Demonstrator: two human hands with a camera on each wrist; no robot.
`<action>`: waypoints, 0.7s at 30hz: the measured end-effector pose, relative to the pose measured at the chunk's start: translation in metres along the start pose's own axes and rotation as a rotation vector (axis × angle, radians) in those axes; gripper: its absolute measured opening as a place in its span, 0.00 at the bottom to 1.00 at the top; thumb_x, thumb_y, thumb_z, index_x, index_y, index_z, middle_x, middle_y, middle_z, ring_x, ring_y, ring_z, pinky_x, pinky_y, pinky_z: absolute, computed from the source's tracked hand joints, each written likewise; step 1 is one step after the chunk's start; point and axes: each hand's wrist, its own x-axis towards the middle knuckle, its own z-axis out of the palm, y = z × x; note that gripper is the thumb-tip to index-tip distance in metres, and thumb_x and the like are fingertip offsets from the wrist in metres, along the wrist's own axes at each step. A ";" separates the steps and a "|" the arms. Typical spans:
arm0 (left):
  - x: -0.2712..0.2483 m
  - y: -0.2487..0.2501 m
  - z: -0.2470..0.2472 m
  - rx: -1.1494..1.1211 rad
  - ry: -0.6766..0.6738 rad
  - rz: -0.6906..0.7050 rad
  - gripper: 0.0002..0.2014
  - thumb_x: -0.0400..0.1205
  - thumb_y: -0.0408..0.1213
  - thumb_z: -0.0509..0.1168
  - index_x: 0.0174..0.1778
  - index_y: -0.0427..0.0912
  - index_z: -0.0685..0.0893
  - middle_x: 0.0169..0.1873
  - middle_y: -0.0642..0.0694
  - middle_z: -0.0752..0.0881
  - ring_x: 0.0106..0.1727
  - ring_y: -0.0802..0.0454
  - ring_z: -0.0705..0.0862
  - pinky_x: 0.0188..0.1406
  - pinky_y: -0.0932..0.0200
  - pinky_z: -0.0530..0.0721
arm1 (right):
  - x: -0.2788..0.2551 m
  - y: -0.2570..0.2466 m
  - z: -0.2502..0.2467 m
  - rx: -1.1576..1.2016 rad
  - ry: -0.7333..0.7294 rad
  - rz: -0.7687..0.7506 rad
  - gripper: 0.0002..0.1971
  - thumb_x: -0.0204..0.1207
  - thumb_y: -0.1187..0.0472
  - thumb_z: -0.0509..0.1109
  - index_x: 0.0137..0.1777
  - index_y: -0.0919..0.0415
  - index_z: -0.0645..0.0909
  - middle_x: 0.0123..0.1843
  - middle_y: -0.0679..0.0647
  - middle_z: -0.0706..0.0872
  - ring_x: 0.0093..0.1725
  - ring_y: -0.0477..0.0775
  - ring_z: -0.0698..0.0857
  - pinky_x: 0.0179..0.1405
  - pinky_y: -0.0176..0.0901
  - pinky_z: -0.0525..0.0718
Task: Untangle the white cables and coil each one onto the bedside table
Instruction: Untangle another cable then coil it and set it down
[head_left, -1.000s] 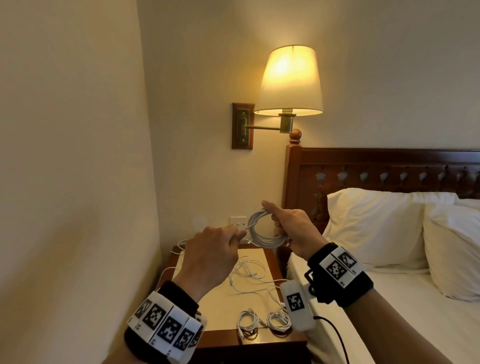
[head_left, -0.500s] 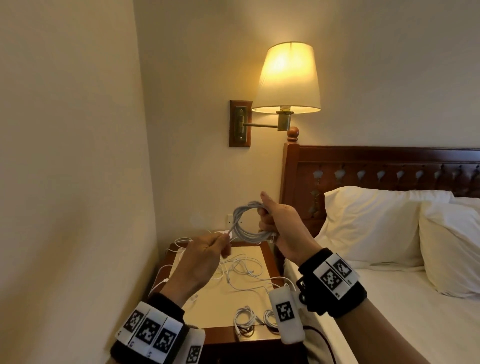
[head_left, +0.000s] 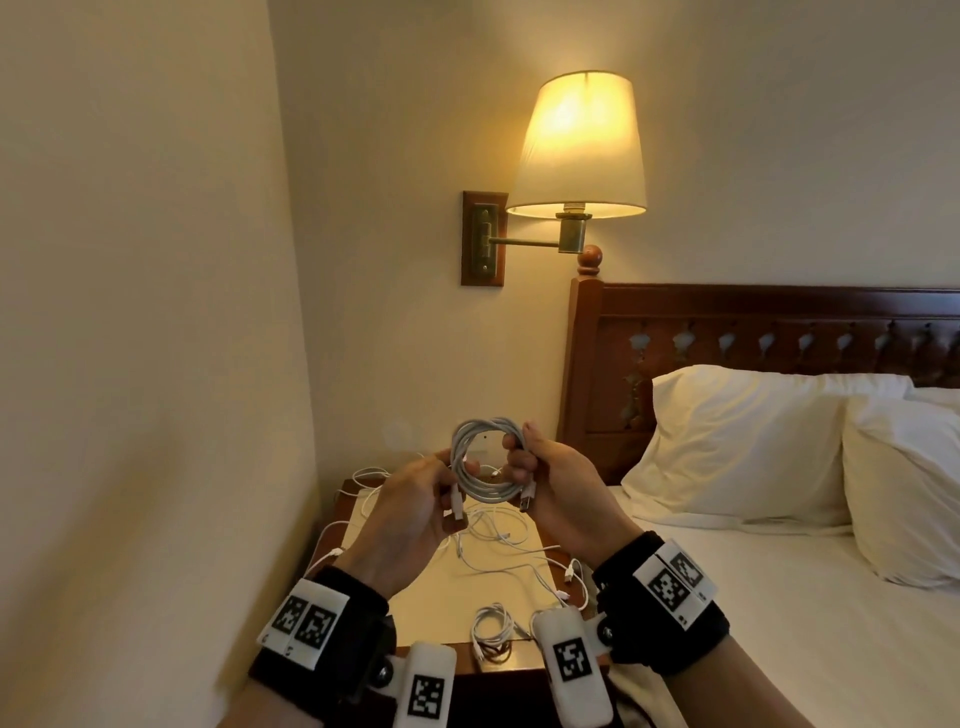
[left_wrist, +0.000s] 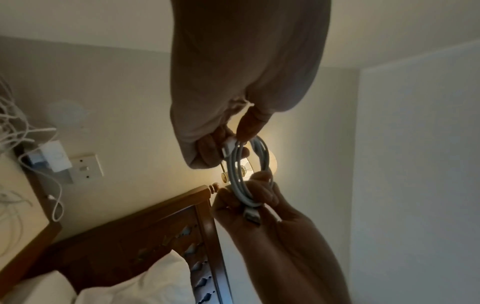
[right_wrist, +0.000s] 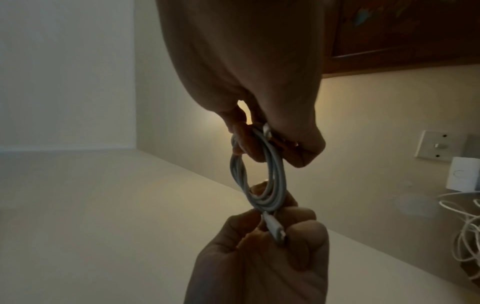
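Note:
A white cable wound into a coil (head_left: 484, 457) hangs in the air above the bedside table (head_left: 431, 592), held between both hands. My left hand (head_left: 447, 493) pinches the coil's left side together with one white plug (left_wrist: 228, 146). My right hand (head_left: 524, 467) grips the right side, with the other plug (left_wrist: 252, 214) sticking out below its fingers. In the right wrist view the coil (right_wrist: 259, 176) runs from the right hand (right_wrist: 262, 139) above to the left hand (right_wrist: 272, 228) below. A tangle of loose white cables (head_left: 493, 535) lies on the table top, and two small coils (head_left: 491, 626) sit near its front edge.
A lit wall lamp (head_left: 576, 150) hangs above the table. The wooden headboard (head_left: 727, 332) and bed with white pillows (head_left: 743, 441) stand to the right. A wall (head_left: 145, 312) closes in on the left. A wall socket with a white charger (left_wrist: 55, 158) sits behind the table.
The left hand has moved in to the coil and now pinches it with the plug end. Both hands and the coil have come lower, closer to the table.

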 end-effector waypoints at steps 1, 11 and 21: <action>-0.001 0.000 0.002 0.005 0.005 -0.009 0.16 0.85 0.28 0.51 0.46 0.37 0.86 0.29 0.48 0.81 0.26 0.58 0.76 0.28 0.58 0.74 | 0.000 0.001 -0.001 -0.019 -0.007 -0.006 0.18 0.88 0.53 0.55 0.47 0.66 0.78 0.30 0.51 0.66 0.31 0.47 0.70 0.38 0.41 0.69; 0.007 0.001 -0.002 0.070 0.007 -0.069 0.12 0.83 0.34 0.50 0.40 0.41 0.79 0.28 0.51 0.77 0.32 0.55 0.72 0.29 0.58 0.69 | -0.003 0.009 -0.011 -0.799 0.084 -0.119 0.23 0.87 0.45 0.50 0.42 0.59 0.77 0.29 0.47 0.71 0.29 0.44 0.68 0.31 0.41 0.70; 0.013 -0.007 -0.023 0.310 0.030 0.026 0.25 0.84 0.56 0.59 0.54 0.33 0.85 0.25 0.55 0.69 0.26 0.58 0.67 0.37 0.55 0.71 | -0.002 0.018 -0.035 -1.077 0.048 -0.313 0.32 0.62 0.19 0.63 0.43 0.47 0.84 0.46 0.43 0.88 0.49 0.43 0.86 0.43 0.37 0.78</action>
